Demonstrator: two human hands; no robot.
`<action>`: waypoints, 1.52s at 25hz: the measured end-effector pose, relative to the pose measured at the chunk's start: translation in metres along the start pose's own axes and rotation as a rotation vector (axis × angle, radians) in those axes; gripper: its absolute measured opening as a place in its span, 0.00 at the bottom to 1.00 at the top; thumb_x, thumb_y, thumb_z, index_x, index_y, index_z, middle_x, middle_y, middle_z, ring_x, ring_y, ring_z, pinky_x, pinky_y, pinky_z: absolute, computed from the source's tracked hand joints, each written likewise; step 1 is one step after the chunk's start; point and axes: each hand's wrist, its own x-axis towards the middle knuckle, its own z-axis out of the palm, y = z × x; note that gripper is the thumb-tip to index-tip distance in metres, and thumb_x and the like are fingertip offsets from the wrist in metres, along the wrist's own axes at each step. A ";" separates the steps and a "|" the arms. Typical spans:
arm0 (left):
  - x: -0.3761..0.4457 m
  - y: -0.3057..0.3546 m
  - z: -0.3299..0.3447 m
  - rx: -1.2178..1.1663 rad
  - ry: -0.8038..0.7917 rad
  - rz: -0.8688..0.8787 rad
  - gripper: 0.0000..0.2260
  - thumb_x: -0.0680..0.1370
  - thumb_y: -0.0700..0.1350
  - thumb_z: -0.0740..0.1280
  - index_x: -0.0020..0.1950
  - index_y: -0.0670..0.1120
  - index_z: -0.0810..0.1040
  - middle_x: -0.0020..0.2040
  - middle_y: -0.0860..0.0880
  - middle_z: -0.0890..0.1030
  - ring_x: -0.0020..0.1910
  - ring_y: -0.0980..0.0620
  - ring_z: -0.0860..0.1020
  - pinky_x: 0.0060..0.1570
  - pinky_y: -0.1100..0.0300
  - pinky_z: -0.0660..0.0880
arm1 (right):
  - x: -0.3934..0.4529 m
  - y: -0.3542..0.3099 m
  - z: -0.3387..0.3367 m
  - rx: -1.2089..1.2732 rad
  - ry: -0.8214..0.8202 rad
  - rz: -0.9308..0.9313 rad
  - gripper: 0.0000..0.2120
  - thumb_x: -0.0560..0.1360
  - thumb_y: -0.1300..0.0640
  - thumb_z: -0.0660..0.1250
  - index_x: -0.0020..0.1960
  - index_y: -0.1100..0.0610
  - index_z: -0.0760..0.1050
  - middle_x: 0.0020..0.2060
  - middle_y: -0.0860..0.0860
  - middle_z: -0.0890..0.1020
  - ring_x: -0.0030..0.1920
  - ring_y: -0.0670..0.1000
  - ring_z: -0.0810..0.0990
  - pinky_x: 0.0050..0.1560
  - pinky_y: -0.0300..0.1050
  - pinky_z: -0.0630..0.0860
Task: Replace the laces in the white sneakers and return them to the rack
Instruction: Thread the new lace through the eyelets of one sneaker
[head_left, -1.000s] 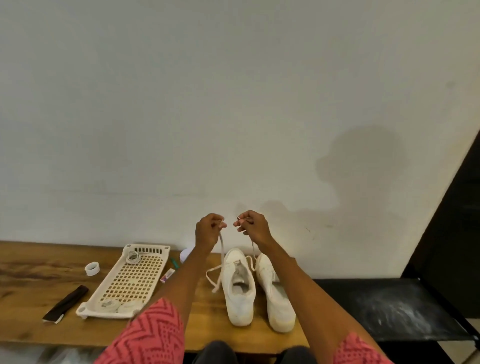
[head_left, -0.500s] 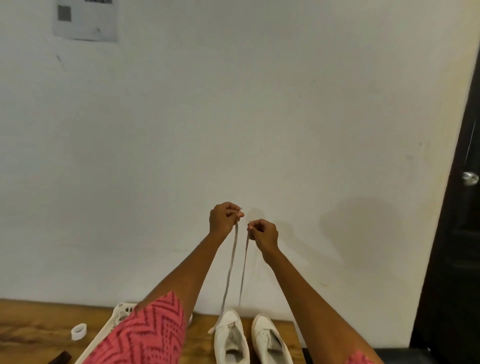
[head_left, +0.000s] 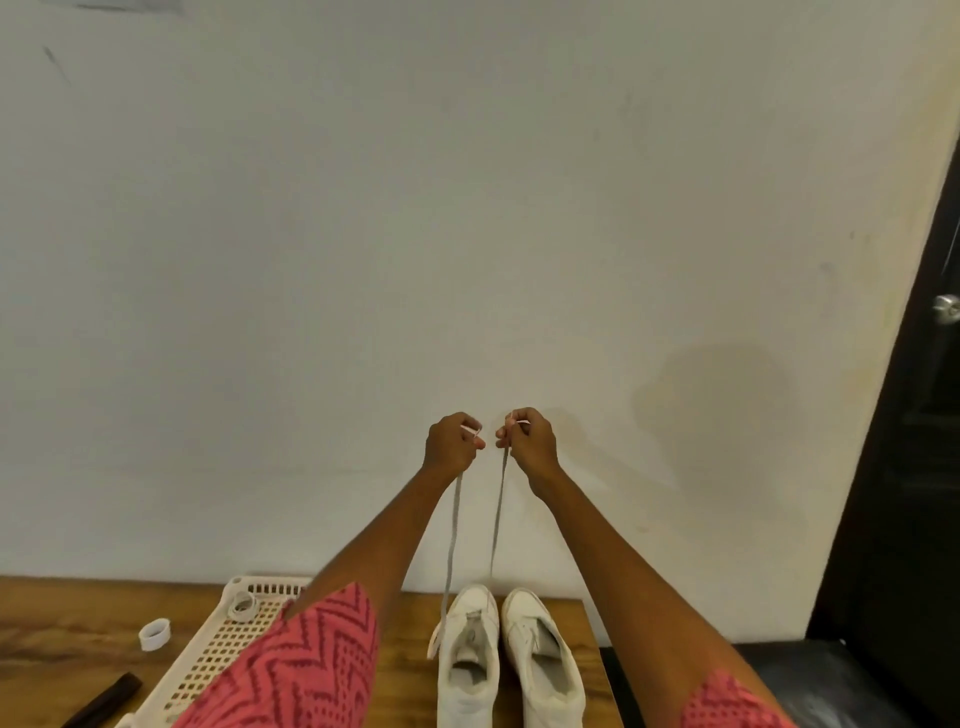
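Observation:
Two white sneakers stand side by side on the wooden table (head_left: 62, 618), toes toward the wall: the left sneaker (head_left: 467, 660) and the right sneaker (head_left: 543, 665). A white lace (head_left: 453, 540) runs up from the left sneaker in two taut strands. My left hand (head_left: 451, 441) pinches the end of one strand high above the shoe. My right hand (head_left: 527, 436) pinches the end of the other strand at the same height. The hands are close together, nearly touching.
A cream perforated plastic tray (head_left: 218, 654) lies left of the sneakers, with a tape roll (head_left: 242, 605) in it. Another white tape roll (head_left: 155, 634) and a black strip (head_left: 104, 701) lie further left. A dark door (head_left: 924, 467) and black surface (head_left: 810, 680) are on the right.
Both hands rose from just above the sneaker to well above it, drawing the two lace strands up taut. My view tilted up and came part of the way back down.

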 end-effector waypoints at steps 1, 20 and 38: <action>-0.006 -0.016 0.011 0.039 -0.042 -0.048 0.10 0.77 0.35 0.65 0.57 0.38 0.76 0.51 0.39 0.82 0.48 0.44 0.81 0.49 0.57 0.77 | -0.004 0.010 0.001 0.008 -0.014 0.047 0.05 0.81 0.63 0.56 0.50 0.60 0.70 0.37 0.53 0.77 0.33 0.48 0.75 0.32 0.35 0.74; -0.039 -0.221 0.152 0.443 -0.479 -0.528 0.25 0.70 0.54 0.73 0.58 0.37 0.76 0.54 0.41 0.81 0.54 0.44 0.80 0.48 0.57 0.75 | -0.032 0.277 0.044 -0.609 -0.304 0.663 0.10 0.72 0.52 0.69 0.45 0.58 0.72 0.45 0.56 0.78 0.48 0.54 0.78 0.48 0.47 0.75; -0.044 -0.232 0.168 0.500 -0.414 -0.485 0.27 0.74 0.51 0.70 0.67 0.38 0.69 0.65 0.41 0.74 0.64 0.44 0.74 0.60 0.57 0.71 | -0.014 0.275 0.000 -0.680 -0.248 0.567 0.14 0.70 0.59 0.65 0.30 0.56 0.63 0.28 0.49 0.68 0.29 0.46 0.66 0.27 0.38 0.60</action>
